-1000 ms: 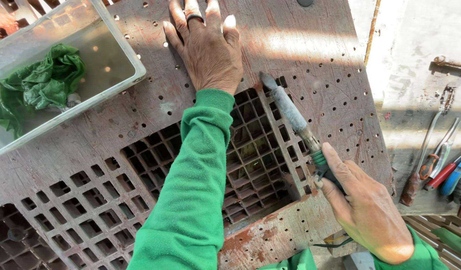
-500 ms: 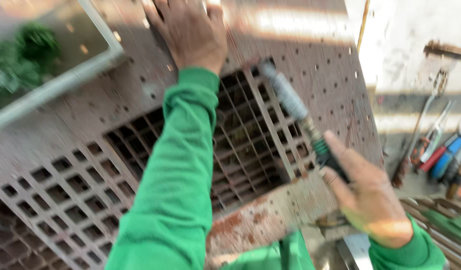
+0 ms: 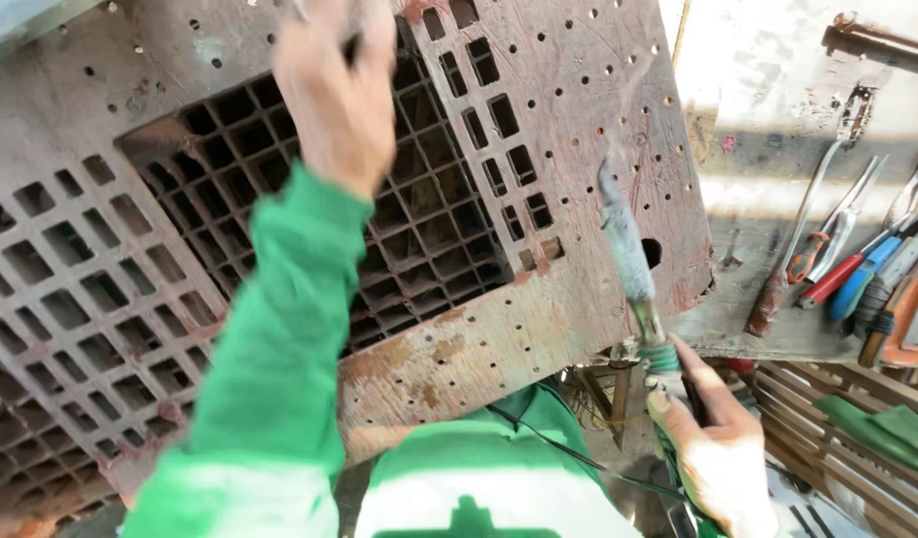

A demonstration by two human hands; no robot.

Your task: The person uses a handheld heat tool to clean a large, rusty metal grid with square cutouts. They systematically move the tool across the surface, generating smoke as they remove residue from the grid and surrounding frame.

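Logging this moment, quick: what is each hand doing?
Left hand: blurred over the perforated metal plate; grip cannot be told.
Right hand: closed on the soldering iron.

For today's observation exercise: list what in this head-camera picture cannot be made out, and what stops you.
- Left hand: motion-blurred; its fingers run off the top edge, so any grip is unclear.
- Tool in the right hand: handle covered by the hand, tip blurred.
- Hand tools at right: overlapping, some cut by the right edge.
- Perforated metal plate: left part hidden by the green sleeve.
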